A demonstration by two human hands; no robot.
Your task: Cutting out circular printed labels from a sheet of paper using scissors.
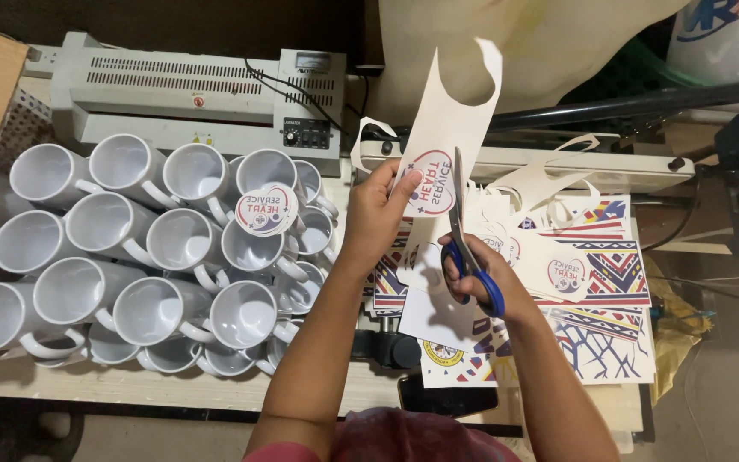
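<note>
Paper strip [451, 128] with heart print, held above counter [173, 385], right of white mugs [130, 257]. Left hand [375, 214] pinched on strip; right hand [472, 278] closed around blue scissors [464, 235]. Risk: blades straying into print if strip flexes.

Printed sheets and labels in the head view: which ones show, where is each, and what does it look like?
Paper strip: held in left hand, white, heart-shaped red and blue print, blue-handled scissors in right hand cutting it.
Round cutout: atop white mugs, same colours.
Printed sheets: table right, multicoloured geometric patterns.
Machine label: laminator front, dark panel.
</note>
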